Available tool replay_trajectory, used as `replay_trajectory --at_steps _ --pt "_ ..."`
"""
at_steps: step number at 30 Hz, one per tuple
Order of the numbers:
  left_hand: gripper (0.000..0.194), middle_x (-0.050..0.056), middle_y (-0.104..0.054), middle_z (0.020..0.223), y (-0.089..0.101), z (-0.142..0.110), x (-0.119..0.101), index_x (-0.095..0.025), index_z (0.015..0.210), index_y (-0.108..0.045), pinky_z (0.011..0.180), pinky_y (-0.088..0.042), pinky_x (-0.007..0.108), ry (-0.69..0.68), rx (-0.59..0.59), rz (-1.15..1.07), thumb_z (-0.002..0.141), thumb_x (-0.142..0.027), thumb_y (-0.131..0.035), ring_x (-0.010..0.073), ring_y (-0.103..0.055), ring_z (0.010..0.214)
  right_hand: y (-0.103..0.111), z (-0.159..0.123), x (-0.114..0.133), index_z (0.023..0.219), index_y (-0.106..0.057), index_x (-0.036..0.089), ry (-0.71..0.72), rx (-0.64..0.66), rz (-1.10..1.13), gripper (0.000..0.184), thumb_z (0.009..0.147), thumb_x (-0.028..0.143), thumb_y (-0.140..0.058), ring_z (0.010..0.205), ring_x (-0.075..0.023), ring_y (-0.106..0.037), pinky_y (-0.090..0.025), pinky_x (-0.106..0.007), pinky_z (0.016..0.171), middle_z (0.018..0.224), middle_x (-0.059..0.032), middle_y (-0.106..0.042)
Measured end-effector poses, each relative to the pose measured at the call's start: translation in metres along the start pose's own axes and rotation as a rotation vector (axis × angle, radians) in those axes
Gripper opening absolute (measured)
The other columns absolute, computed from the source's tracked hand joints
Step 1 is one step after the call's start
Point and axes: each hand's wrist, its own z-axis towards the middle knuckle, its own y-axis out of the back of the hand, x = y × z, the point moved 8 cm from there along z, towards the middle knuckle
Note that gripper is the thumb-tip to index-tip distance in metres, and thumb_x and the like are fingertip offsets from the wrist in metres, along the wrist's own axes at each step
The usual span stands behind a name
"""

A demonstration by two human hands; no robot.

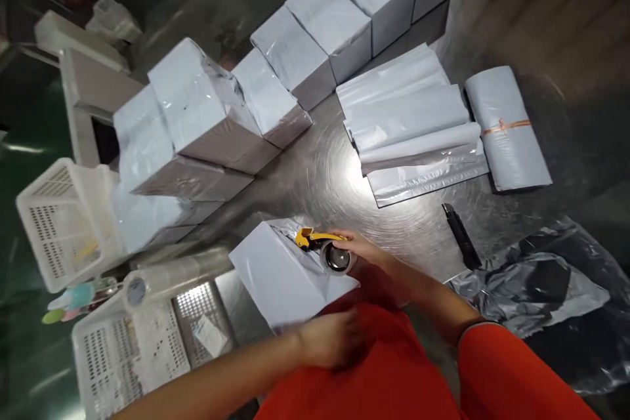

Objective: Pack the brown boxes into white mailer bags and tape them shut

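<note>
On the far left of my view, a white slotted basket (29,236) stands above a second, lower basket (88,361), with a roll of clear film (172,279) between them. Inside the lower one I see a small white packet (211,336); any print on it is too small for me to read. White-wrapped parcels (197,111) are piled next to it, and a row of more parcels (305,33) runs up and away across the metal counter (418,230). In front of me sits one white-wrapped box (278,275), set at an angle close to the body. The left hand (329,341) is blurred against the red clothing, near the box; I cannot tell how its fingers stand. Over the box's right side is a yellow-and-black tape dispenser (315,237) carrying a roll of tape (338,257); the right hand (361,246) has its fingers closed on the handle. Beyond lie loose white mailing bags (408,125), a black utility knife (461,236), a white bundle (509,151) tied with an orange band, then crumpled clear plastic (585,341).
</note>
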Motion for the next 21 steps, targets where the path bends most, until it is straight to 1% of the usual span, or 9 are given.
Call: replay_trajectory --at_steps 1,2,4,6,9,11,14,18,21 --pt "0.028 0.0 -0.074 0.079 -0.017 0.007 -0.014 -0.033 0.076 -0.072 0.104 -0.045 0.035 -0.048 0.048 0.024 0.094 -0.029 -0.05 0.0204 -0.067 0.087 -0.001 0.001 0.0 0.122 -0.068 0.022 -0.005 0.0 0.003 0.055 0.074 0.047 -0.074 0.106 -0.0253 -0.066 -0.05 -0.042 0.099 0.114 -0.0054 -0.072" --pt "0.024 0.0 -0.073 0.073 -0.032 0.01 -0.016 -0.032 0.071 -0.071 0.107 -0.043 0.039 -0.037 0.095 0.053 0.09 -0.026 -0.057 0.022 -0.067 0.085 -0.001 0.002 0.001 0.12 -0.069 0.021 -0.007 -0.003 0.001 0.055 0.072 0.048 -0.076 0.105 -0.0255 -0.067 -0.05 -0.042 0.098 0.112 -0.0056 -0.072" --pt "0.016 0.002 -0.073 0.071 -0.05 0.003 0.0 -0.028 0.069 -0.071 0.108 -0.041 0.046 0.0 0.163 0.113 0.082 -0.021 -0.064 0.0254 -0.067 0.085 -0.003 0.006 0.005 0.116 -0.071 0.02 -0.006 -0.002 -0.03 0.055 0.068 0.046 -0.079 0.103 -0.0255 -0.067 -0.049 -0.041 0.099 0.108 -0.0058 -0.073" --pt "0.009 0.008 -0.075 0.084 -0.05 -0.013 0.025 -0.021 0.081 -0.073 0.103 -0.041 0.047 0.018 0.169 0.141 0.081 -0.025 -0.065 0.0269 -0.066 0.091 -0.003 0.009 0.008 0.115 -0.072 0.018 -0.009 0.0 -0.057 0.055 0.068 0.045 -0.08 0.099 -0.0247 -0.068 -0.048 -0.042 0.1 0.103 -0.0056 -0.074" --pt "0.03 0.016 -0.072 0.101 -0.04 -0.035 0.046 -0.013 0.097 -0.069 0.093 -0.043 0.044 0.018 0.112 0.079 0.086 -0.039 -0.058 0.0274 -0.062 0.096 0.003 0.011 0.014 0.112 -0.073 0.017 -0.007 -0.01 -0.061 0.05 0.069 0.043 -0.079 0.093 -0.023 -0.069 -0.05 -0.041 0.096 0.095 -0.0049 -0.075" --pt "0.031 0.015 -0.07 0.098 -0.04 -0.042 0.054 -0.014 0.096 -0.067 0.083 -0.044 0.042 0.097 0.089 0.035 0.088 -0.04 -0.052 0.0261 -0.061 0.089 0.011 0.011 0.019 0.106 -0.075 0.017 0.016 -0.031 -0.048 0.044 0.069 0.039 -0.08 0.091 -0.0221 -0.069 -0.05 -0.04 0.095 0.094 -0.0047 -0.076" --pt "0.026 0.011 -0.067 0.087 -0.051 -0.047 0.058 -0.016 0.089 -0.064 0.073 -0.041 0.04 0.25 0.079 0.035 0.088 -0.036 -0.048 0.0243 -0.058 0.08 0.024 0.01 0.023 0.103 -0.076 0.017 0.056 -0.078 -0.035 0.04 0.067 0.033 -0.081 0.092 -0.0209 -0.068 -0.049 -0.038 0.098 0.093 -0.0031 -0.076" --pt "0.027 0.01 -0.064 0.083 -0.057 -0.049 0.057 -0.016 0.086 -0.063 0.07 -0.039 0.04 0.311 -0.005 0.03 0.085 -0.038 -0.047 0.0244 -0.055 0.078 0.025 0.005 0.023 0.108 -0.076 0.018 0.1 -0.1 -0.045 0.043 0.067 0.031 -0.081 0.097 -0.0212 -0.067 -0.047 -0.038 0.101 0.098 -0.0012 -0.076" --pt "0.03 0.01 -0.062 0.083 -0.051 -0.054 0.075 -0.018 0.084 -0.063 0.07 -0.041 0.04 0.448 -0.082 0.024 0.085 -0.042 -0.046 0.025 -0.055 0.077 0.03 -0.019 0.016 0.114 -0.074 0.018 0.142 -0.09 -0.094 0.049 0.068 0.035 -0.079 0.103 -0.0239 -0.066 -0.045 -0.042 0.104 0.106 -0.0025 -0.075"
